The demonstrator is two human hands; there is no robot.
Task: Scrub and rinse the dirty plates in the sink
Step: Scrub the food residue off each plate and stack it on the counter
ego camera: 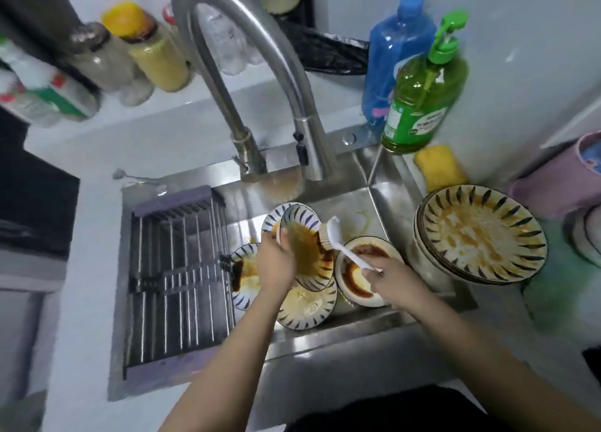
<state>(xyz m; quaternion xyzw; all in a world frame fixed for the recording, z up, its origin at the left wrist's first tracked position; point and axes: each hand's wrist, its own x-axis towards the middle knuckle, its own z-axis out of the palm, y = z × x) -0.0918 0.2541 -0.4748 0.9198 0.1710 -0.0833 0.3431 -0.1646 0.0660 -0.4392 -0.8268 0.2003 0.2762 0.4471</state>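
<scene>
Several dirty plates (307, 305) lie in the steel sink (364, 210), toward its right end. The person's left hand (276, 264) grips one tilted, sauce-smeared plate (307, 248) by its left rim, above the others. The right hand (388, 277) is curled round the handle of a white brush (338, 236), whose bristles touch that plate's upper right edge. More dirty plates (481, 233) are stacked on the counter at the sink's right edge.

Both forearms are bare, with dark clothing (390, 412) at the waist.
</scene>
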